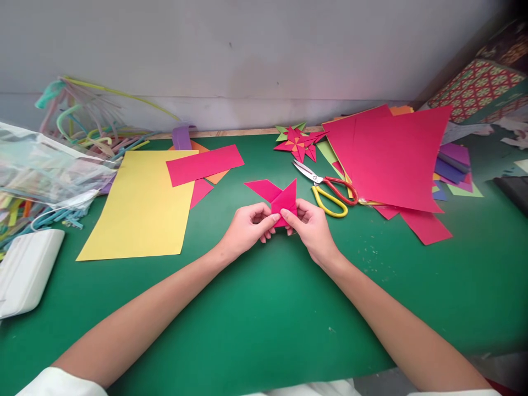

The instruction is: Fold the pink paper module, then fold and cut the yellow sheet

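Note:
A folded red paper piece (284,201) with two pointed flaps spreading up and outward is held over the green table (264,308). My left hand (250,226) pinches its lower left edge between thumb and fingers. On its lower right side, my right hand (308,223) grips it, the thumb lying on its front. The fingertips behind the paper are partly hidden. Just right of and beyond my right hand lie scissors (336,195) with red and yellow handles, their blades apart. Behind them are folded red and green paper stars (297,144).
Yellow sheet (144,209) and red strip (206,164) lie at left. Beyond are a plastic bag (45,165), colored pipe-like strips (82,124) and a white device (31,269). Large red sheets (388,159) overlap other papers at right; a patterned box (478,91) stands behind.

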A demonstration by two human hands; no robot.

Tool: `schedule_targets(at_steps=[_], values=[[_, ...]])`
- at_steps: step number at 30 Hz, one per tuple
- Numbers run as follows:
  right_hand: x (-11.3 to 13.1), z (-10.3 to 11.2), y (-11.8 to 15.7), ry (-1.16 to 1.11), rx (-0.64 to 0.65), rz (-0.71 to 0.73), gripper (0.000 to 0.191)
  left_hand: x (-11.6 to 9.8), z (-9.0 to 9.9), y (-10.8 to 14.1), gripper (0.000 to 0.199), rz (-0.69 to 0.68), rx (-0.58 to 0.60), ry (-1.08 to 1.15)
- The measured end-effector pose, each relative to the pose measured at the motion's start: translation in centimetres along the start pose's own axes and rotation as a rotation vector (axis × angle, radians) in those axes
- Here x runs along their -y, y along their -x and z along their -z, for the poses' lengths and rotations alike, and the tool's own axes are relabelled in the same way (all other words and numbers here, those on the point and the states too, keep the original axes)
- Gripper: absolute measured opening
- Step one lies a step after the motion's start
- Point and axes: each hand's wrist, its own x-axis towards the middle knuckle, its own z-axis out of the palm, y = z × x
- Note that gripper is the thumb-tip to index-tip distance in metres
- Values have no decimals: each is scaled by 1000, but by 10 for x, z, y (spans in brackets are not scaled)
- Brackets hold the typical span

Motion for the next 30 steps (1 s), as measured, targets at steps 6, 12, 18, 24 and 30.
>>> schedule_targets(at_steps=[6,12,18,24,30], values=[[-3,-1,1,-6,-12,6,32,2,0,2,34,-4,-5,-21],[-1,-1,1,-8,-9,-5,31,-1,-2,4,36,-33,-21,-65],[1,-1,3,-53,-5,-28,29,0,-2,4,34,-36,-37,-79],[-1,-1,3,-96,-7,-49,33,0,-1,4,36,-36,-24,-65],[-1,2,1,-49,8,-31,35,-2,-2,4,33,-53,-65,-12]])
